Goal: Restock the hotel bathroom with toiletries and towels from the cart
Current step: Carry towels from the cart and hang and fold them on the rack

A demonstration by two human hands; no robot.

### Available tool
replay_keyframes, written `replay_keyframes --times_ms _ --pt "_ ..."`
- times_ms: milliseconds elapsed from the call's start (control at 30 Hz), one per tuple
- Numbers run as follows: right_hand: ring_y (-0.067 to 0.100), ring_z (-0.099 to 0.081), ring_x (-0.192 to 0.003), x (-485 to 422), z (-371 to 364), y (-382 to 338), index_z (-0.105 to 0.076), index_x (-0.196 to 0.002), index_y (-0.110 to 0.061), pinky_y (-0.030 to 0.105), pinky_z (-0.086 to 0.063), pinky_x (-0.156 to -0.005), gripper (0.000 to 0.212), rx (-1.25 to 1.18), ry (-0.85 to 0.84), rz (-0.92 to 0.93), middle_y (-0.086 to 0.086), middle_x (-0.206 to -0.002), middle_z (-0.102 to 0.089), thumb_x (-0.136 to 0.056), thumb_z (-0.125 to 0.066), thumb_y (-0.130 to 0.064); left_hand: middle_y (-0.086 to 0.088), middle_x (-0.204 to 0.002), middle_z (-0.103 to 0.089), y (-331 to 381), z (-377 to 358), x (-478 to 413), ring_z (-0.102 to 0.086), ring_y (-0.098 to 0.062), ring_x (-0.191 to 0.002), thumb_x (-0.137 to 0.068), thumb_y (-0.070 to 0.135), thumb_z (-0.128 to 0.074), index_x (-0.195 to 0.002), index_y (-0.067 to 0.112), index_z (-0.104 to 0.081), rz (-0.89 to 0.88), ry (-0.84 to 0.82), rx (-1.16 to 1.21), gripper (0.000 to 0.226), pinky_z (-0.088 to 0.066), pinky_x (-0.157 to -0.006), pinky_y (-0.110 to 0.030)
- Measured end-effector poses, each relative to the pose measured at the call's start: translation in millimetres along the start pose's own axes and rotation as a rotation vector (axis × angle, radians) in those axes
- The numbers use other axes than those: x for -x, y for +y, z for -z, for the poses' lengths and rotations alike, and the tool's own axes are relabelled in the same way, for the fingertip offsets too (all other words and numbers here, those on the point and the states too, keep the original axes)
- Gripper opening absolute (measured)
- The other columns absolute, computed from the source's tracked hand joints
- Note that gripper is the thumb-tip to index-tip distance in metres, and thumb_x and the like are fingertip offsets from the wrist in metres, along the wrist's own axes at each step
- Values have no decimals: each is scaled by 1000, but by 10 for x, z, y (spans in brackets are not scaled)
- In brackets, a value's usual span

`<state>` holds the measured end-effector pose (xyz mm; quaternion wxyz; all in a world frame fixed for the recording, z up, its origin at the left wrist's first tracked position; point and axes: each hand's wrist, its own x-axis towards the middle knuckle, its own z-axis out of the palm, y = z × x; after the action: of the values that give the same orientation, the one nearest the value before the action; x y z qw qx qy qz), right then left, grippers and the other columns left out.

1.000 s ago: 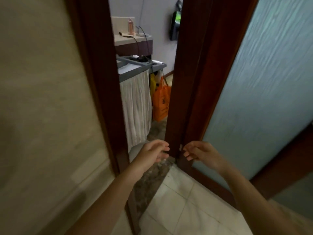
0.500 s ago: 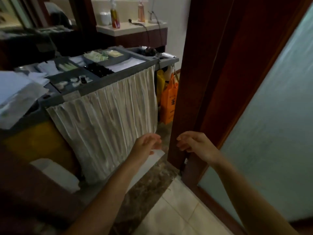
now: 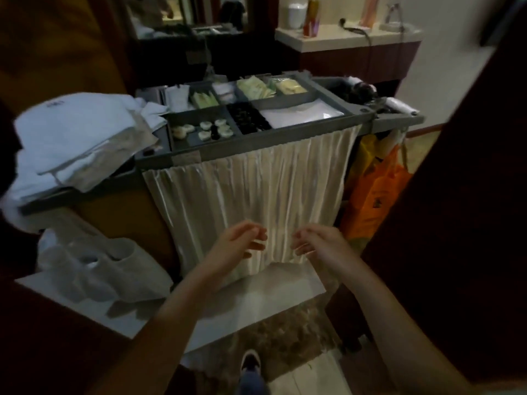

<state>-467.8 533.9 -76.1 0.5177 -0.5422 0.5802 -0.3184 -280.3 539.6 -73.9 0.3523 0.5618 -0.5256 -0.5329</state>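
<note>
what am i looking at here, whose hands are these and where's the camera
The camera sits on a person's head and looks forward and down, so the two bare arms reaching in from the bottom are that person's own. The left hand and right hand are both open and empty, held in front of a pale curtain that hangs on the side of a grey housekeeping cart. The cart's top tray is split into compartments with small toiletries and packets. White towels are piled at its left end, and an orange bag hangs on its right end. Nothing is being held yet.
</note>
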Motion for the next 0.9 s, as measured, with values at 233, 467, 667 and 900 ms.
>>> replay_keyframes --times_ms 233,467,667,900 --pt "11 -62 -69 -1292 -426 -611 -61 -84 -19 22 -44 -64 27 122 -172 70 0 -78 -66 -98 -40 -12 -2 -96 -62 100 740 -882 -61 -7 -79 -99 14 -38 -109 5 -59 18 150 22 25 -41 -73 -26" --pt "2 -62 -56 -2334 -860 -1271 -62 -85 -13 16 -45 -59 25 120 -280 108 -3 -71 -66 -97 -41 -8 3 -90 -64 403 1744 -1693 -61 -8 -82 -99 19 -38 -94 15 -63 24 318 86 25 -44 -73 -25" --pt "11 -64 -70 -2990 -1325 -1658 -63 -93 -10 16 -48 -64 24 224 -443 177 1 -79 -67 -99 -40 -12 1 -100 -62 466 2443 -2021 -58 -10 -92 -98 19 -41 -91 24 -62 -8 590 107 23 -46 -80 -26" --pt "-2 -63 -62 -3884 -2008 -2138 -62 -84 -20 11 -47 -59 26 265 -687 301 -4 -76 -67 -98 -41 -12 2 -101 -62 446 3196 -2210 -59 -13 -96 -95 12 -46 -97 18 -62 -46 889 -86 17 -44 -77 -21"
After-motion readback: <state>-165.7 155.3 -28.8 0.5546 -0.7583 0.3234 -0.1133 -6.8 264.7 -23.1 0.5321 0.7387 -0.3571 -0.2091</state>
